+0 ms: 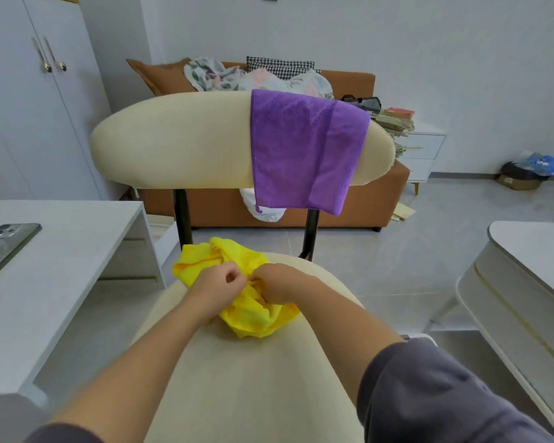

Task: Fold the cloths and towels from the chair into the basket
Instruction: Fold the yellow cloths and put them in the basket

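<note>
1. Gripping bunched yellow cloth: left hand and right hand both pinch it on the seat beneath them; not folded.
2. Beyond hands, purple towel hangs untouched.
3. No basket in view; early stage, I judge.

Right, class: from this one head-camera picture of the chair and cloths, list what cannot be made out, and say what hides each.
Basket: nowhere in the head view, so its place is unknown.
Yellow cloth: its middle is covered by the left hand and right hand, which pinch it.
Purple cloth: the far half hangs behind the backrest.
Phone: cut off by the left edge.
</note>
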